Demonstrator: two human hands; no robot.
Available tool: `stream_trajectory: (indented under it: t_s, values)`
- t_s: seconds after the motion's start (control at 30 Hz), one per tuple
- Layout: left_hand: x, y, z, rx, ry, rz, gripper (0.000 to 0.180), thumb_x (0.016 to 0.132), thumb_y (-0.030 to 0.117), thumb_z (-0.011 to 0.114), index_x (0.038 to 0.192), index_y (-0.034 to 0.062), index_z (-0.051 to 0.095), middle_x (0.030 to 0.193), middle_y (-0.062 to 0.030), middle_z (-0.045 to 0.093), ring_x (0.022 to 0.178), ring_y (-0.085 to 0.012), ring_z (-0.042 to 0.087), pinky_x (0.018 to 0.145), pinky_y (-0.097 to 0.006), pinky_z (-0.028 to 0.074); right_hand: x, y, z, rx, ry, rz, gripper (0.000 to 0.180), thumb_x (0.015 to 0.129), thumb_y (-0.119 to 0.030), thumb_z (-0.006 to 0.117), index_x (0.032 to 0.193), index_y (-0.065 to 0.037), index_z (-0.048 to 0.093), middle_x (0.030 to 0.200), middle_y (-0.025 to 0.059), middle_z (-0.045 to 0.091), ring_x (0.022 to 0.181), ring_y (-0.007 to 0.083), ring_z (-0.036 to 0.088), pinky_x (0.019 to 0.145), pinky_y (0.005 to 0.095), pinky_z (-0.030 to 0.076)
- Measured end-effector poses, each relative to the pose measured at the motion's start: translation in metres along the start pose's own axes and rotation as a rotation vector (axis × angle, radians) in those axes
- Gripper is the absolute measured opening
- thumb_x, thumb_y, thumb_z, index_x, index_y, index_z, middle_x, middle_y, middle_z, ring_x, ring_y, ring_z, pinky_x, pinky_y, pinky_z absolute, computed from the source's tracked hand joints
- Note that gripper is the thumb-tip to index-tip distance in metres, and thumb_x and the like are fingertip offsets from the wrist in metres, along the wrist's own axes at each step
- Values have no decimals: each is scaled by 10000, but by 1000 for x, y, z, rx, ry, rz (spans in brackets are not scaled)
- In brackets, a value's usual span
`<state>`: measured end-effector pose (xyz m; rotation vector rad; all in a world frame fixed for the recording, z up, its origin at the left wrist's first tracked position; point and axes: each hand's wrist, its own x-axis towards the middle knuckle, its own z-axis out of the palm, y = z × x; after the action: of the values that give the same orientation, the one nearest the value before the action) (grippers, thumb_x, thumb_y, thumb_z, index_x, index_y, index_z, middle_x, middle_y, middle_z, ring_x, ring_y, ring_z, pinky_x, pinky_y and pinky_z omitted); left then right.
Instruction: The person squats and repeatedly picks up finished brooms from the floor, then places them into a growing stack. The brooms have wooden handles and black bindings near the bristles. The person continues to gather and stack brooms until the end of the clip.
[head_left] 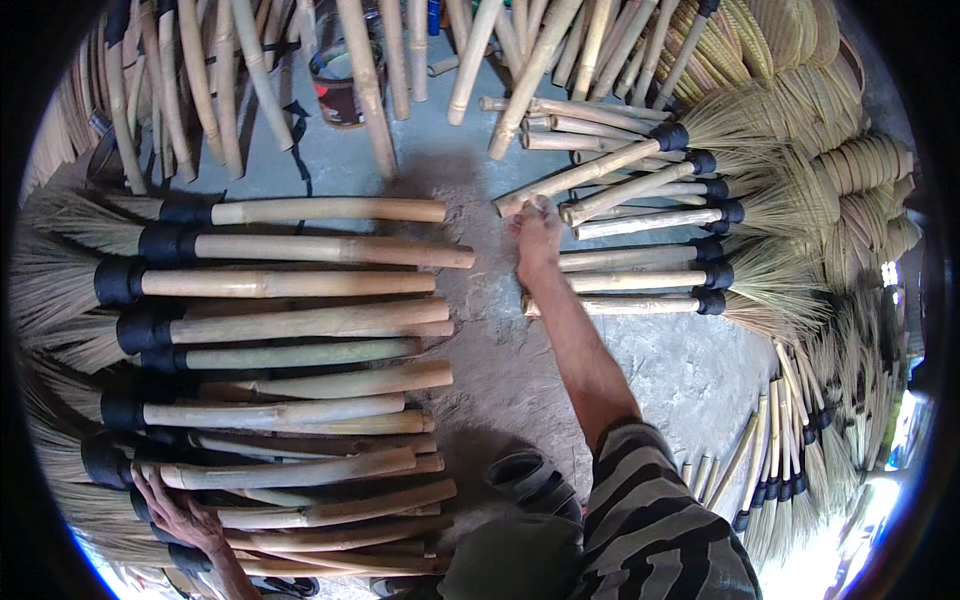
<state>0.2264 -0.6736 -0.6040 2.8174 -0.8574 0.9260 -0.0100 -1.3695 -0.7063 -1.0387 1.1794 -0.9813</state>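
- The right hand [537, 237] reaches out over the concrete floor [520, 340], fingers curled round the butt end of a bamboo broom handle [590, 172] in the right-hand pile; it looks like a light grasp rather than a firm clamp.
- That grass broom [700, 125] lies slanted atop the pile, its black-bound collar and straw head pointing away to the right.
- The left hand [175, 515] rests spread, fingers loose, on the near brooms of the left stack [290, 330], gripping nothing.
- Handling, as I judge it: the bamboo is stiff, light and smooth (perhaps a little slippery), so the bare handle is the place to hold; the straw head is soft and would shed.
- A paint can [340, 85] stands upright beyond; its contents can't be made out.
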Motion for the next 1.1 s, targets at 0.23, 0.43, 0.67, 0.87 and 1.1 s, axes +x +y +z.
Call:
stream_trajectory:
  t_s: [0.23,0.43,0.67,0.87,1.1]
  values:
    - [-1,0,0,71,-49,-70,664,1124,546,373,1620,144,557,1730,-158,467,1551,-384,486,1192,-514,401,100,20,2,-73,216,371,325,990,-375,805,957,-100,635,783,58,612,615,194,572,529,341,512]
    - [-3,-2,3,61,-26,-61,647,1126,546,364,1585,146,584,1724,-155,480,1547,-338,501,1136,-469,398,79,-19,-14,-9,-6,442,283,998,-357,794,988,-105,665,826,-2,623,663,153,592,594,313,552]
    - [13,18,-14,-87,-11,-21,756,1114,622,361,1502,41,649,1654,-249,533,1502,-428,525,1156,-495,391,-66,-64,-83,764,-424,83,289,1014,-325,738,1168,-98,647,1025,75,683,929,210,682,858,381,594]
    - [15,19,-21,-86,-80,-154,567,815,151,643,1372,83,720,1616,-235,575,1487,-394,554,1185,-514,368,-62,-182,-94,310,-359,-613,184,1117,-246,575,1119,-79,655,968,58,695,902,156,687,800,309,580]
    - [12,17,-20,-168,-33,-176,709,717,3,668,1394,207,724,1635,-154,574,1210,-247,720,1179,-530,377,-173,-271,-4,-537,-96,-1710,379,1111,-235,617,1418,-14,641,1079,148,755,962,170,734,862,317,606]
